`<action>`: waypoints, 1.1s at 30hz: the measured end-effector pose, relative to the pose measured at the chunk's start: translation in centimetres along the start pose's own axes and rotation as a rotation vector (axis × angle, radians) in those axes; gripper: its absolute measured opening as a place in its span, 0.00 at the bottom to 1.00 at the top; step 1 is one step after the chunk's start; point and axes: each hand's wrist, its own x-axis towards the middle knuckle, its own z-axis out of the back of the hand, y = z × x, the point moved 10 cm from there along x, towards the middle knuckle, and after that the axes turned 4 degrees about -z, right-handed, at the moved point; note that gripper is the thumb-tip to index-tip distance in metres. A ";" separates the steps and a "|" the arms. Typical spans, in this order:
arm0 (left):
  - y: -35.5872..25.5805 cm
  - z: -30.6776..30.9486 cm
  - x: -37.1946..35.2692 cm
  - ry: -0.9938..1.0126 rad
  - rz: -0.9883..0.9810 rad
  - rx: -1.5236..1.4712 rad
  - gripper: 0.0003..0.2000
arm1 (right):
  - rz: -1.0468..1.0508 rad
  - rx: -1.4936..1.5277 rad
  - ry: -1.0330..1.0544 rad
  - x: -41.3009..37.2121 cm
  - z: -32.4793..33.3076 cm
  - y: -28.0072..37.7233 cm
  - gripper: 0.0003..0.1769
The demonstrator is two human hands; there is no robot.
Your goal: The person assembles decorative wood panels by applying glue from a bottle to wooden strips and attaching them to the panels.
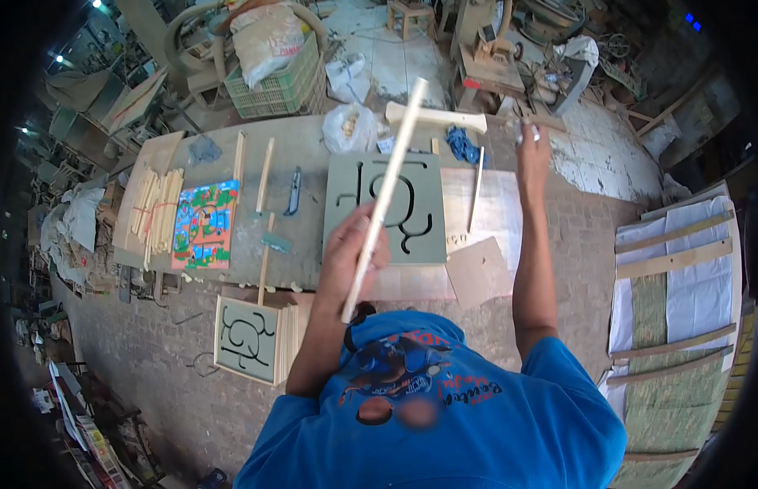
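Note:
My left hand [354,248] is closed around a long pale wooden strip [395,171], which slants up in front of the table. Behind the strip lies a grey-green board [428,179] with black curved grooves. Stretched out to the table's far right corner, my right hand [532,140] has its fingers bent together. Something small and whitish shows at those fingers, too small to name. A thin wooden stick [476,191] and a crumpled blue cloth [462,145] lie to the left of my right hand.
On the table [305,236] lie a colourful picture board [206,224], bundled wooden sticks [156,212], a blue utility knife [293,191], a plastic bag [349,128] and a brown sheet [480,271]. Framed grooved boards [247,338] stand below its front edge. A panel rack [672,318] is at right.

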 end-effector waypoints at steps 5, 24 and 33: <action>-1.9 1.2 0.0 -0.077 -0.094 -0.015 0.20 | -0.287 -0.622 0.154 -3.7 -1.6 -23.6 0.36; 0.6 -2.2 2.5 -0.152 -0.044 0.208 0.19 | 0.629 -0.055 0.369 -16.4 -5.7 14.8 0.25; 0.4 -1.4 2.7 -0.200 -0.059 0.288 0.19 | 0.710 -0.080 0.470 -18.3 -7.0 14.9 0.22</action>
